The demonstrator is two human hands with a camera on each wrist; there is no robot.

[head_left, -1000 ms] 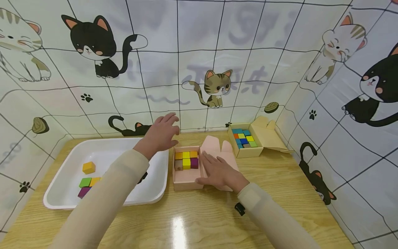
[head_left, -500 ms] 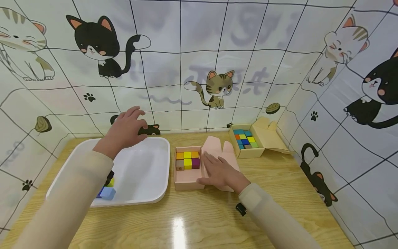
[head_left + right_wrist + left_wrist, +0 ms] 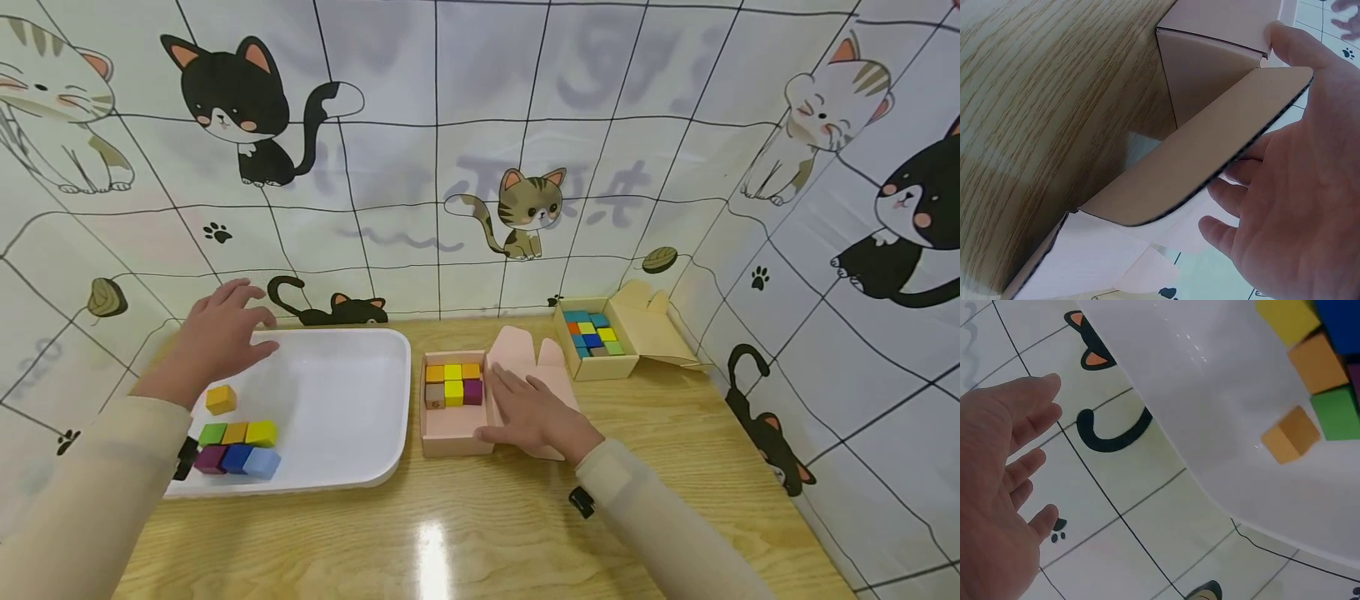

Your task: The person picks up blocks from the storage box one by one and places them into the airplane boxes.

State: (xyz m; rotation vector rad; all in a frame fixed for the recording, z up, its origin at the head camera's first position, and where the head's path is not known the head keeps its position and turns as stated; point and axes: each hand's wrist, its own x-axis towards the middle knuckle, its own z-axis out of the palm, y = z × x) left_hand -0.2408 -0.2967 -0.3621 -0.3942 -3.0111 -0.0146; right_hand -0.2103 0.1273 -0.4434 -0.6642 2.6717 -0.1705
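2 hands (image 3: 523,412), 2 boxes (image 3: 457,446), 1 tray (image 3: 337,400) with 7 cubes (image 3: 235,432)

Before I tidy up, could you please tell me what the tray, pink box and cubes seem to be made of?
Tray: probably plastic, glossy white with highlights.
Pink box: likely matte cardboard; its flap has a corrugated edge.
Cubes: perhaps matte painted wood; the tan cube looks bare, though grain isn't clear.

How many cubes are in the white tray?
7 visible: lone orange cube at back; middle row: green cube, second orange cube, yellow cube; front row: purple cube, blue cube, light-blue cube. Left sleeve may hide more.
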